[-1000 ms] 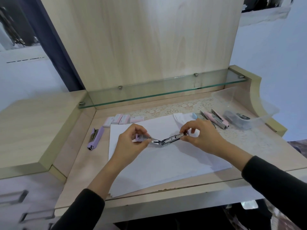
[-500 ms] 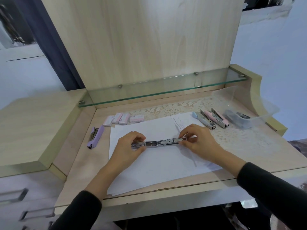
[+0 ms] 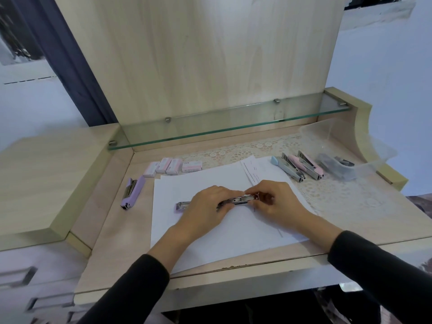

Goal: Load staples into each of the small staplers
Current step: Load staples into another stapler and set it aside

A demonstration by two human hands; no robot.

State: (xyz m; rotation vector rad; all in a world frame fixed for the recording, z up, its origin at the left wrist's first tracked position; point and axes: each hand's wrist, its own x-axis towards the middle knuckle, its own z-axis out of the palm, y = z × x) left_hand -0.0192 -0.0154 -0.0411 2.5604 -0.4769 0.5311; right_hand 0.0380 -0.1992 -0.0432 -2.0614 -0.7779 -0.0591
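I've brought the stapler (image 3: 236,201) down from mid-air; it now lies opened flat on the paper (image 3: 210,242). My left hand (image 3: 203,206) holds its middle, my right hand (image 3: 278,202) pinches the right end, so I judge it ready for staples

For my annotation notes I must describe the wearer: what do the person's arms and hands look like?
The left sleeve and the right sleeve are long, black and plain, and stop short of the wrists. The left hand and the right hand are bare: no gloves, and no watch or ring shows.
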